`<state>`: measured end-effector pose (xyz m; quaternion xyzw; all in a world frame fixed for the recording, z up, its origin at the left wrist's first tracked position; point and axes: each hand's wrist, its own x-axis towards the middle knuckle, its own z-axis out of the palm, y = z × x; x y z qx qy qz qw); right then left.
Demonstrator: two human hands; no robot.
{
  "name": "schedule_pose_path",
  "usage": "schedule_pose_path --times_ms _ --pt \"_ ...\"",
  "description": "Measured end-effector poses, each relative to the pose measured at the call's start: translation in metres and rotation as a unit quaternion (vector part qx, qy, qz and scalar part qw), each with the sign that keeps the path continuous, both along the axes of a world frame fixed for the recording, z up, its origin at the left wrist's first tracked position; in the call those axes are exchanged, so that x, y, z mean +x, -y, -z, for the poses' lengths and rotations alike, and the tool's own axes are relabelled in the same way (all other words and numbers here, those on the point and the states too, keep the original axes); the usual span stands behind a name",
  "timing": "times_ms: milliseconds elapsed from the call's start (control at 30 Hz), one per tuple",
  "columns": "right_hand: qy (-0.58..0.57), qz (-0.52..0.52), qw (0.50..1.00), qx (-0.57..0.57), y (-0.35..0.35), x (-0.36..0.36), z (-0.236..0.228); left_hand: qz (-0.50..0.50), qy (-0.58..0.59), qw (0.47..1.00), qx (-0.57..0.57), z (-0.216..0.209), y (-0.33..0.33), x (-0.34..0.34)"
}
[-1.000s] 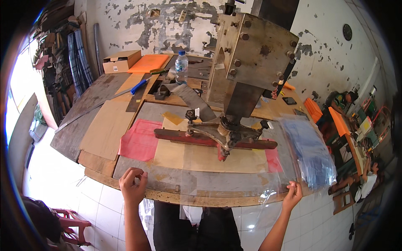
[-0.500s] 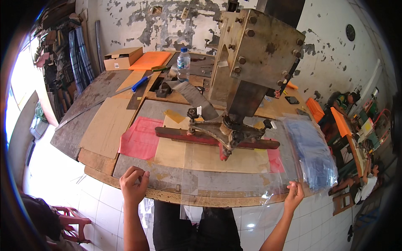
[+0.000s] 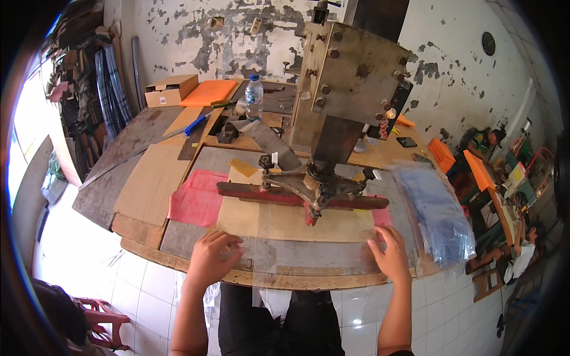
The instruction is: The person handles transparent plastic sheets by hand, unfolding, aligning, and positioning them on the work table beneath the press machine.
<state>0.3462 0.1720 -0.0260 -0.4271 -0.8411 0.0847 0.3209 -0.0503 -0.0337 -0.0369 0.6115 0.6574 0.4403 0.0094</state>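
A clear plastic sheet (image 3: 285, 261) lies over the front of the press bed, its limits hard to make out. My left hand (image 3: 215, 256) is at its left part, fingers curled and closed on the film. On the right, my right hand (image 3: 389, 254) pinches the sheet between thumb and fingers near the tan board's corner. Beyond both hands, the tan board (image 3: 297, 228) lies flat under the press's long red-edged bar (image 3: 356, 203). Pink-red sheets (image 3: 197, 199) show at the board's left and right ends.
The heavy metal press (image 3: 356, 71) rises over the table. At right lies a stack of bluish clear plastic sheets (image 3: 436, 207). Cardboard (image 3: 142, 184), blue-handled scissors (image 3: 196, 123), a water bottle (image 3: 254, 98) and a carton (image 3: 172, 91) occupy the left and back. Other people sit at the far right.
My left hand has moved right and farther in over the table. My right hand has moved left and forward with the clear sheet. The view has shifted slightly.
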Motion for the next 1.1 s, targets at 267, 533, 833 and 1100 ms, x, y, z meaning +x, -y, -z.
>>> schedule_pose_path --times_ms 267,533,833,1100 --pt "0.077 0.023 0.995 -0.053 -0.035 -0.033 0.003 0.03 -0.08 0.995 -0.052 0.014 -0.023 0.027" --pt "0.063 0.039 0.993 -0.088 -0.062 -0.034 0.023 -0.005 -0.055 0.997 -0.061 0.023 -0.024 0.027" --pt "-0.068 -0.003 0.988 -0.138 -0.04 -0.025 -0.007 0.0 -0.06 0.996 -0.063 0.023 -0.023 0.028" --pt "-0.161 -0.057 0.956 -0.236 -0.004 0.02 -0.006 -0.019 0.002 0.998 -0.051 0.023 -0.025 0.029"
